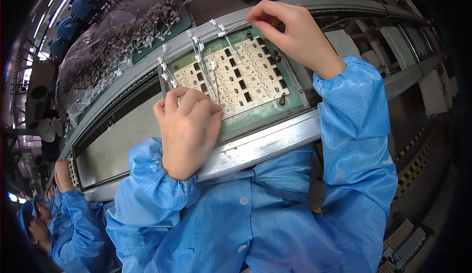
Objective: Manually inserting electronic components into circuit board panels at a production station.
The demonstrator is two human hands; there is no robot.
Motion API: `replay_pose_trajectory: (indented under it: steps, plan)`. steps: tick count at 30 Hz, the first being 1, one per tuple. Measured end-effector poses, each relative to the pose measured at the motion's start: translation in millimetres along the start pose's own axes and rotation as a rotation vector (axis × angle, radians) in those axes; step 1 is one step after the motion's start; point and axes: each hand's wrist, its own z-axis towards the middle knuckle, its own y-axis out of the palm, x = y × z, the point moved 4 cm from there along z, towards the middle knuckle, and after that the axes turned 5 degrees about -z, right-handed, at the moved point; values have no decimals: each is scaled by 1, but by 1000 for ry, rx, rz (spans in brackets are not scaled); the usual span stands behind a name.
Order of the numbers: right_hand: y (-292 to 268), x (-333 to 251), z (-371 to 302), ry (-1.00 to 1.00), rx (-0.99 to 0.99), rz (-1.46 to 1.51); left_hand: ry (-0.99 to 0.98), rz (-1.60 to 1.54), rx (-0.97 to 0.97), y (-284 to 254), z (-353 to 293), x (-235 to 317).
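A cream-coloured circuit board panel [260, 79] with rows of black components lies in a green carrier [242, 126] in front of me. White wire leads with small connectors [197, 47] lie across its left half and over the far rail. My right hand [297, 32] is above the panel's far right corner. Its thumb and index finger pinch the end of a thin white wire [240, 27] that runs left to a connector. My left hand [189, 120] is closed over the panel's near left corner, fingers curled down. Whatever is under those fingertips is hidden.
Metal rails [268, 138] of a conveyor run along the near and far sides of the carrier. A heap of wired connectors [147, 25] lies on plastic beyond the far rail. At the left, a co-worker's hand [62, 174] rests by the same line.
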Motion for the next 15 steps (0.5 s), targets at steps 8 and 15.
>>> replay_pose_trajectory:
  steps: [8, 15]
  plan:
    - [4, -4, -1, -24, 13, -17, 97, 125, 181, -18, -2, 10]
    - [9, -9, 0, -53, -1, -24, 87, 152, 187, -19, -11, 9]
